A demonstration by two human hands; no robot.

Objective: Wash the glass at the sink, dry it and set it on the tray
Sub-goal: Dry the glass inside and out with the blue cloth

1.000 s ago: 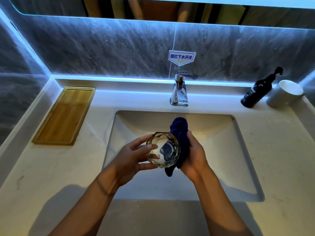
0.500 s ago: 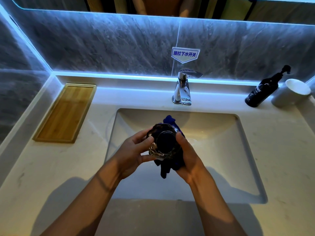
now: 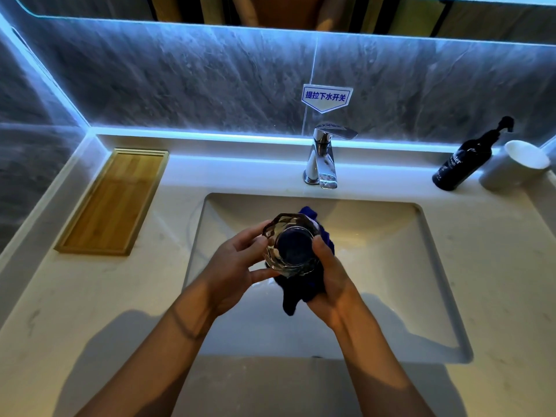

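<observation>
A shiny silver tap (image 3: pixel 323 159) stood at the back edge of the white counter (image 3: pixel 90 296), at about 12 o'clock, and a small blue and white sign (image 3: pixel 327 97) with writing was stuck on the grey wall (image 3: pixel 195 82) right above it. Over at 2 o'clock a black pump bottle (image 3: pixel 463 164) leaned beside a white cup (image 3: pixel 516 165), just about touching it. A strip of blue light (image 3: pixel 195 139) glowed along the bottom of the wall.
</observation>
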